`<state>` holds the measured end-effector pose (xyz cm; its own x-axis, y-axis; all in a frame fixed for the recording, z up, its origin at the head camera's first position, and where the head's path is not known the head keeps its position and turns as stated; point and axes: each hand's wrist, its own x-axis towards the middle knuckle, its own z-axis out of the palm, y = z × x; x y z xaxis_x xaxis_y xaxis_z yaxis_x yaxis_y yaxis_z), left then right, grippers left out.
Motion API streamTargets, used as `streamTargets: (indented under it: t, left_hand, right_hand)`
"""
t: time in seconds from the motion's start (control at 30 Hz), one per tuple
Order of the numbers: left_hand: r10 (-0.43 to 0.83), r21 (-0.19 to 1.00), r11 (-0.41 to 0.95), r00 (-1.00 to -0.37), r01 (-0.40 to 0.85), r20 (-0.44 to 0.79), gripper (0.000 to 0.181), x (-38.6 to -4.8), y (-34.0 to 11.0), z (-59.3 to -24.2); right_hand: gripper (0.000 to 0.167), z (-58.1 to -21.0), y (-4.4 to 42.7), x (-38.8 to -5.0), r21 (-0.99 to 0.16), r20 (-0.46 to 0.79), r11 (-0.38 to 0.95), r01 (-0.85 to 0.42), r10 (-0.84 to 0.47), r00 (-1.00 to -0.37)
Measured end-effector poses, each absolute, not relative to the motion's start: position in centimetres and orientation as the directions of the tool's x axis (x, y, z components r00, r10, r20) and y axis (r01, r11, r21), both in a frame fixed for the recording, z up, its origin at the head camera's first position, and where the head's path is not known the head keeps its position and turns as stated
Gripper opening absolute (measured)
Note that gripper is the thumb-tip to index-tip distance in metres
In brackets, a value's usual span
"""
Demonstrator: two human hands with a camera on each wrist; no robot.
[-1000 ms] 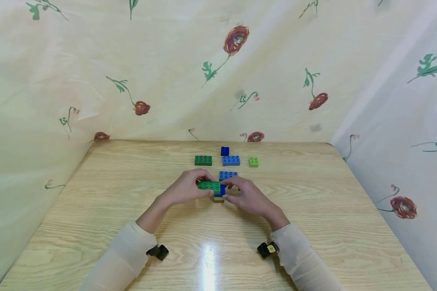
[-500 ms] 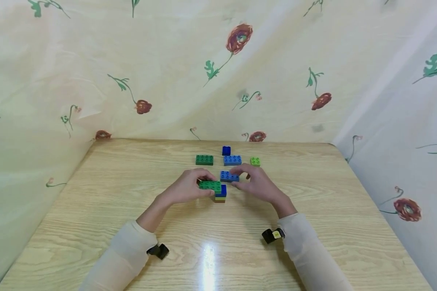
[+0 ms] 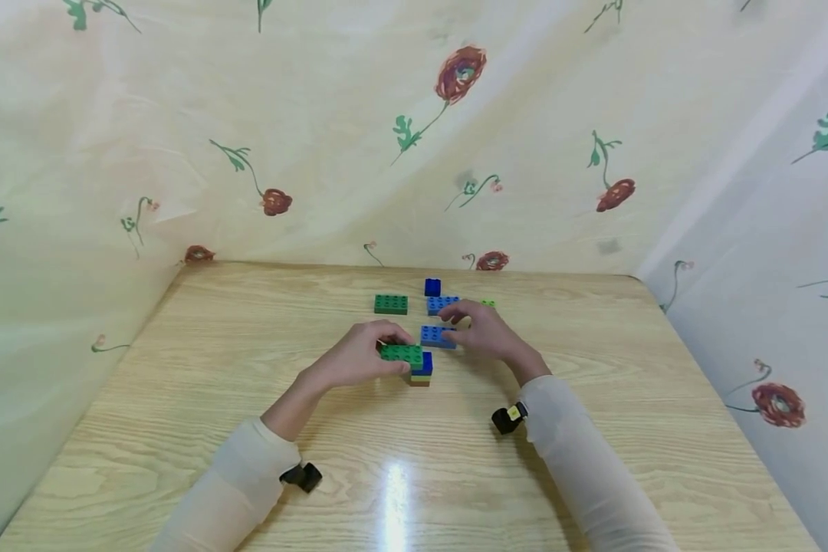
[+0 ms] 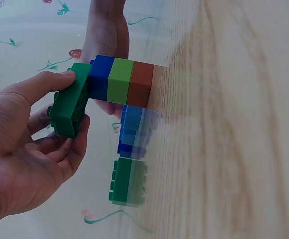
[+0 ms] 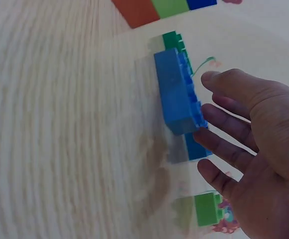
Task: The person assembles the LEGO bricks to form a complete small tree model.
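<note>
The left hand (image 3: pixel 362 354) pinches a green brick (image 3: pixel 402 355); just right of that hand stands a blue-topped stack (image 3: pixel 422 376), touching the brick's end; farther out, a blue brick (image 3: pixel 435 336) lies near the right hand (image 3: pixel 488 333), whose fingers are parted

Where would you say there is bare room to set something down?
Bare: the table left of the left sleeve, right of the right sleeve, and between them. Crowded: the middle, where the left hand holds a green brick at the stack, the right hand beside a blue brick, other bricks behind.
</note>
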<state>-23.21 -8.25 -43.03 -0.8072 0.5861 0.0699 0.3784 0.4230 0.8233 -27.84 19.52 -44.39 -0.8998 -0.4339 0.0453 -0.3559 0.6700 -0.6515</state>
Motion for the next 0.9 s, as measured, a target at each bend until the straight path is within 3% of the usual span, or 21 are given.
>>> streamTargets:
  t: [0.27,0.63,0.9]
  left_hand:
    - [0.592,0.821,0.419,-0.802,0.386,0.075,0.033,-23.2,-8.4,-42.9]
    - [0.591,0.823,0.418,-0.803,0.384,0.075,0.032,-23.2,-8.4,-42.9]
    - [0.59,0.827,0.419,-0.805,0.375,0.066,0.032,-23.1,-8.3,-42.9]
  right_hand:
    - [0.038,-45.7,19.2,-28.8,-0.693,-0.048,0.665,-0.278,-0.428,-0.903]
    - [0.036,-45.9,18.9,-28.6,-0.636,-0.04,0.705,-0.314,-0.437,-0.899]
    - [0.037,-45.5,19.5,-28.0,-0.655,-0.032,0.691,-0.304,-0.427,-0.903]
